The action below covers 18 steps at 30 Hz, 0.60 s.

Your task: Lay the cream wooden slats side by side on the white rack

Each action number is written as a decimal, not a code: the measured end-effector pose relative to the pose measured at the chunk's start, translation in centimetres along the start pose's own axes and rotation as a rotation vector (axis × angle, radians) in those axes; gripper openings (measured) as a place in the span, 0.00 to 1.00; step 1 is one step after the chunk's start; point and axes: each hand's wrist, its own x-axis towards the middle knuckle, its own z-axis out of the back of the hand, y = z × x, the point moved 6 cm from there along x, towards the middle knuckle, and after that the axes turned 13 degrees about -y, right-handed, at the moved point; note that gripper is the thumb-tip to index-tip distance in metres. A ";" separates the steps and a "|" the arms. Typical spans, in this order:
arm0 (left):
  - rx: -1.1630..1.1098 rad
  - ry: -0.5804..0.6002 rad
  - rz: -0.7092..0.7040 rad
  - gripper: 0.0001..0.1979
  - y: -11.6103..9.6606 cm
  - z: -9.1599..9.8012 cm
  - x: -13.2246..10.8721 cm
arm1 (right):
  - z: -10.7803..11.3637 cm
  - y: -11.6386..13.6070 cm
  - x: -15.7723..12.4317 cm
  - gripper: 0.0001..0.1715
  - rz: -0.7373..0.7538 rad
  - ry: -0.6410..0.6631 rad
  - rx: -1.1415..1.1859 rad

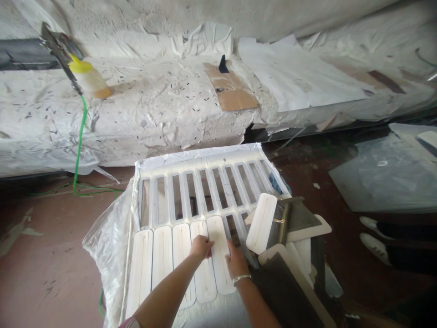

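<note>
A white slotted frame [205,161] lies on clear plastic sheeting in front of me. Several white rounded slats [162,255] lie side by side in its near row. My left hand [201,247] rests with curled fingers on the top of one slat. My right hand [236,260], with a bracelet on the wrist, presses on the right edge of the rightmost laid slat [218,237]. A loose white slat [262,222] leans on a pile just to the right.
A pile of white and dark panels [293,273] stands at the right. A long bench under white paper [153,105] runs across the back, with a yellow-capped bottle [89,78], cardboard [230,91] and a green cable [79,146]. White shoes [375,246] at far right.
</note>
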 end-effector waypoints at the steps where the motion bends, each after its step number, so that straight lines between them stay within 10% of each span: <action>1: 0.031 0.006 -0.006 0.15 -0.1 0.0 0.1 | 0.4 0.5 0.0 0.34 -0.036 0.019 -0.026; 10: 0.467 -0.095 -0.151 0.13 -2.1 1.9 0.0 | 1.7 2.5 -0.2 0.32 -0.097 0.116 -0.206; 18: 0.746 -0.165 -0.779 0.42 -2.1 -0.5 -4.2 | 2.4 4.5 -1.4 0.31 -0.080 0.216 -0.360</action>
